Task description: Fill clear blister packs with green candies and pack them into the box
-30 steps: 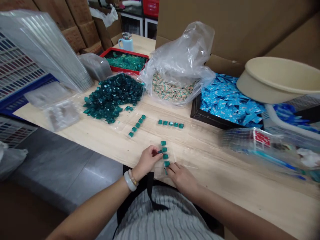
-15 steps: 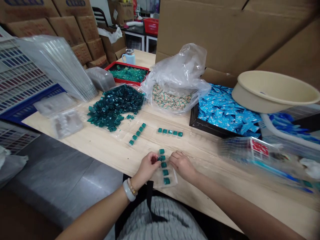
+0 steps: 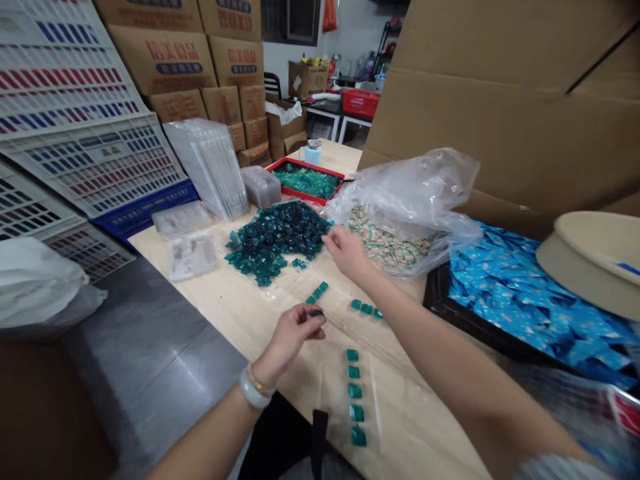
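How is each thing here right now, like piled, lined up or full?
Dark green pile: loosely heaped
Left hand: pinching dark piece
Right hand: at pile's edge, grip unclear
Nearest green row: five, lined up
Clear bag: crumpled, partly filled
Red tray: holding green bits
Black tray: heaped with blue packets
Blue mug: upright

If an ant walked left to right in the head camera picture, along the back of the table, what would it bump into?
A stack of clear plastic cases → a red-rimmed tray → a big see-through bag → a heap of blue packets.
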The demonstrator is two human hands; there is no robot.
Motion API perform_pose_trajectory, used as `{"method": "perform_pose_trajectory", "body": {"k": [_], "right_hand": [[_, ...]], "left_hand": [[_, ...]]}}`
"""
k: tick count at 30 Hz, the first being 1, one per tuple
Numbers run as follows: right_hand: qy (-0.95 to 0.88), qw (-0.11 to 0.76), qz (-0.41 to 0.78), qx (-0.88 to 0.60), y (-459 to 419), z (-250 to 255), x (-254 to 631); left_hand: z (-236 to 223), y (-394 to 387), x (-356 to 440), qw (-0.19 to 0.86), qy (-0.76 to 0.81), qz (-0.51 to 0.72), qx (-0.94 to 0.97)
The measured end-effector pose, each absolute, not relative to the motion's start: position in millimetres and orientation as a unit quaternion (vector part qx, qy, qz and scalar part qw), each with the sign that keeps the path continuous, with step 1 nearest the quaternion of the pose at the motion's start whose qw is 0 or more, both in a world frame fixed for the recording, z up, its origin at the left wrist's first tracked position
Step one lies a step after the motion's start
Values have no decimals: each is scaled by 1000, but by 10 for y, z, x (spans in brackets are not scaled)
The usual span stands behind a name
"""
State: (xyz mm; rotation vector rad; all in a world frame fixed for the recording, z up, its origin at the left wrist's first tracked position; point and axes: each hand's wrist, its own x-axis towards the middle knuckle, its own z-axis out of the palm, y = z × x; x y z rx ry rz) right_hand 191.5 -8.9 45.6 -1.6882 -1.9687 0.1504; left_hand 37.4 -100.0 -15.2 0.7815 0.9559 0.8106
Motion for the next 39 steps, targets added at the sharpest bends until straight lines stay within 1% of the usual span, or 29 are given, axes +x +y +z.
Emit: {"method": "perform_pose_trajectory", "body": {"k": [3, 6, 8, 9, 11, 13, 14, 16, 19, 22, 28, 29, 31, 33, 35, 37, 39], "right_hand": [[-752, 308, 132, -567, 203, 418, 1584], [-763, 303, 303, -484, -111, 195, 1525], [-711, 302, 423, -474, -421, 88, 1610], [-680, 305, 460, -482, -554, 62, 1668], [-630, 314, 491, -514, -741, 49, 1795], [-611, 308, 491, -540, -844, 54, 1931], [-612, 302, 482, -549, -881, 52, 2003], [-624, 292, 456, -563, -956, 34, 2146], [-616, 304, 423, -591, -1122, -6, 2329], [-578, 343, 409, -618, -1387, -14, 2440], [-570, 443, 269, -638, -2120, -64, 2540], [-560, 455, 265, -639, -2229, -101, 2567], [-520, 481, 273, -651, -2408, -185, 2649], [-481, 503, 277, -662, -2534, -259, 2782], [-463, 510, 259, -677, -2615, -302, 2967], [-466, 489, 214, -706, -2661, -319, 3184], [-492, 437, 171, -734, -2676, -334, 3382]], "left_hand": [[-153, -733, 260, 691, 465, 436, 341], [-206, -601, 192, 664, 474, 438, 377], [-238, -584, 207, 614, 481, 411, 473], [-247, -591, 232, 575, 479, 395, 532], [-249, -620, 310, 492, 459, 367, 642], [-231, -657, 407, 440, 423, 336, 718], [-217, -675, 458, 431, 404, 317, 742], [-178, -708, 565, 433, 379, 288, 766], [-108, -770, 742, 471, 353, 268, 763], [-54, -880, 939, 543, 330, 246, 732], [-134, -1308, 1344, 770, 309, 124, 544], [-164, -1387, 1418, 798, 301, 102, 512], [-216, -1515, 1571, 821, 292, 75, 485], [-244, -1577, 1715, 811, 277, 53, 512], [-240, -1571, 1817, 766, 249, 29, 592], [-216, -1534, 1851, 661, 242, 43, 709], [-195, -1525, 1822, 530, 229, 67, 814]]}}
